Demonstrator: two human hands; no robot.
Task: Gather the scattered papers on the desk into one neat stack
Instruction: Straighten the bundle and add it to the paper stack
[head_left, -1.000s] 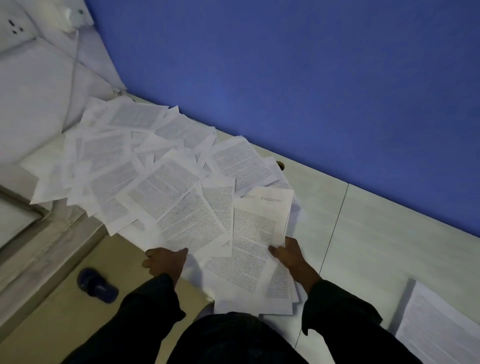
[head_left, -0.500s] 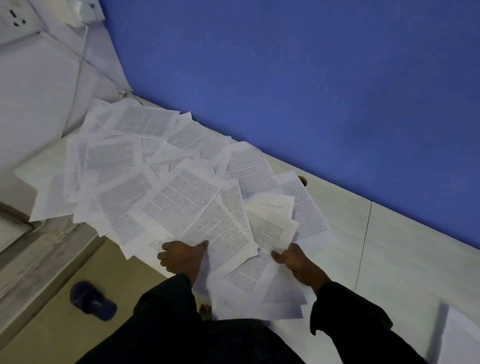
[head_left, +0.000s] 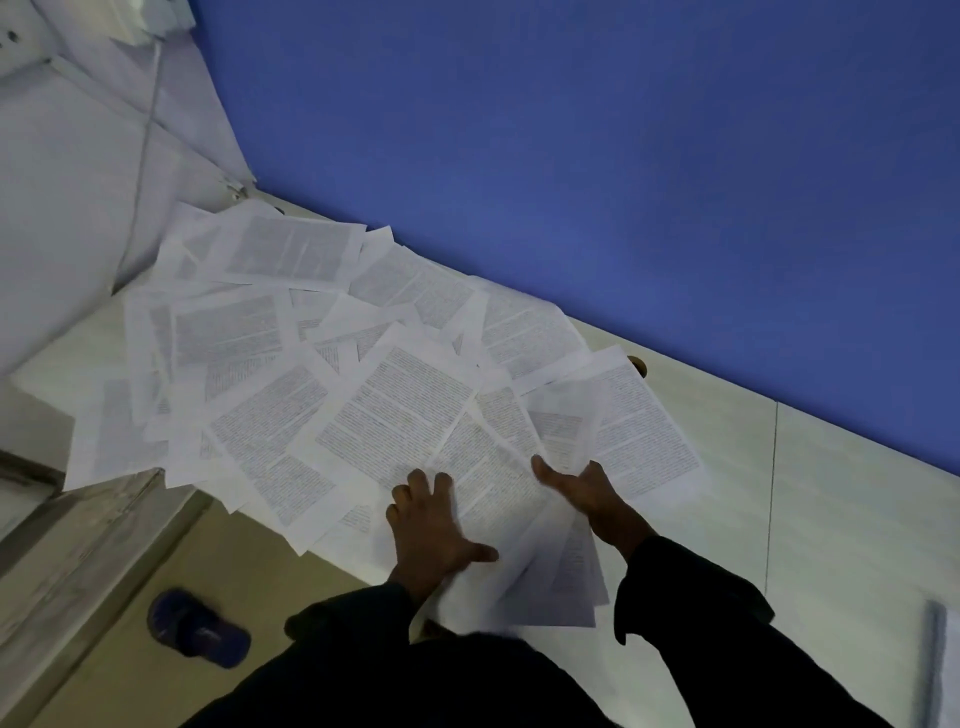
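My left hand (head_left: 431, 525), fingers spread flat, presses on the scattered papers (head_left: 322, 374) fanned across the desk (head_left: 727, 499) below the blue wall (head_left: 623, 182). My right hand (head_left: 584, 491) pinches a blurred, lifted sheet (head_left: 566, 421) beside it.

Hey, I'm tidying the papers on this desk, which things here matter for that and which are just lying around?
Part of the job:
- scattered white printed sheets spread over the pale desk
- left hand lying flat on the sheets
- right hand holding a blurred lifted sheet

Just lying about:
- dark blue slipper on the floor
- white wall socket, top left
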